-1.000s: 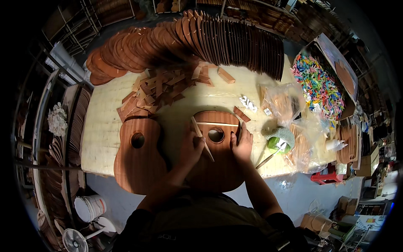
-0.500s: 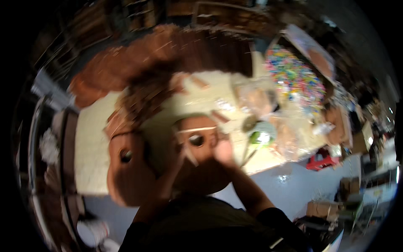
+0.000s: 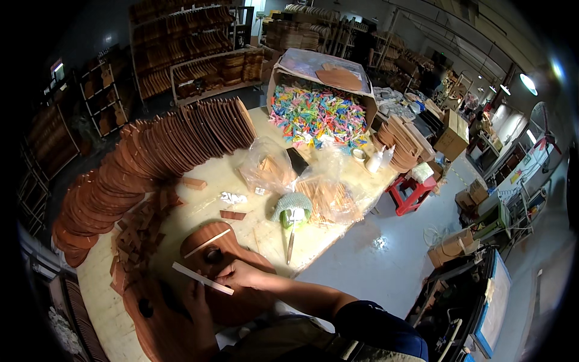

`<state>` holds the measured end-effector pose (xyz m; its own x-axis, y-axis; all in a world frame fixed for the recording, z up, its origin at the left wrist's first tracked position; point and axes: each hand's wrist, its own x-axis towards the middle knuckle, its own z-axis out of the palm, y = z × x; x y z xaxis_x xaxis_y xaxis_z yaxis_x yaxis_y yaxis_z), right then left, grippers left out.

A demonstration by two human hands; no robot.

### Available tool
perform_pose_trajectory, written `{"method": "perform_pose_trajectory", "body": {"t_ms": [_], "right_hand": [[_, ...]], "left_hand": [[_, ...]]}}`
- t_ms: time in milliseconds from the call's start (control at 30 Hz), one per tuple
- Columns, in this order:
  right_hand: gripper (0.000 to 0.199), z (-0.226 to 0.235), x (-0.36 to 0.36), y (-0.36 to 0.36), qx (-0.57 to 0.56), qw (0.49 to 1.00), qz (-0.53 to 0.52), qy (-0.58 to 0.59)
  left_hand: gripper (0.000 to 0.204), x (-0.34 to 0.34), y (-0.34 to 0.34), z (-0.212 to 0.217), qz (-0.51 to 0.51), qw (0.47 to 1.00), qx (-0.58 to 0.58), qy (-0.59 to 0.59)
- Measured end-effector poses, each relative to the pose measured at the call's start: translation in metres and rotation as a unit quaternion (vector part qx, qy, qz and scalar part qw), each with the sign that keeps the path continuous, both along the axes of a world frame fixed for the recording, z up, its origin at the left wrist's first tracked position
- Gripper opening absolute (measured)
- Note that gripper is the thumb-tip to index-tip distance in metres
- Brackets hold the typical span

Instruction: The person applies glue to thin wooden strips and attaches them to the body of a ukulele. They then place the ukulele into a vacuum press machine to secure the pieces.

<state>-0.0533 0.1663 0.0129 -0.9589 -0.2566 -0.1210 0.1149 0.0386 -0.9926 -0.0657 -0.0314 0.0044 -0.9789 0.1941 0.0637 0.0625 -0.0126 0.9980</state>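
The strip [image 3: 186,271] is gripped by the left hand [image 3: 198,298], its forearm pointed away from the body. The right hand [image 3: 242,274] is curled beside the strip, forearm angled leftward; whether anything is pinched cannot be told. The panel [image 3: 232,304] is positioned beneath the right hand.

Looks like an instrument workshop, judging by racks [image 3: 136,55] of curved wooden parts [image 3: 184,33], lined-up panels [image 3: 163,140] and guitar-shaped wooden plates [image 3: 244,303] on the surface [image 3: 205,208].

Left hand [image 3: 196,297] gripping, fingers curled; right hand [image 3: 240,274] just beside, fingers bent; right forearm [image 3: 304,295] slanting from dark sleeve [image 3: 377,329].
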Motion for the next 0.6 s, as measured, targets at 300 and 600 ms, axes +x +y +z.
{"method": "perform_pose_trajectory", "body": {"t_ms": [300,600], "right_hand": [[0.016,-0.008,0.021,0.006,0.057,0.995,0.001,0.085],[0.004,0.012,0.01,0.029,0.422,0.817,-0.126,0.373]], "left_hand": [[0.019,0.033,0.0,-0.016,0.021,0.989,0.114,-0.087],[0.034,0.046,-0.009,-0.02,0.147,0.967,-0.183,0.102]]}}
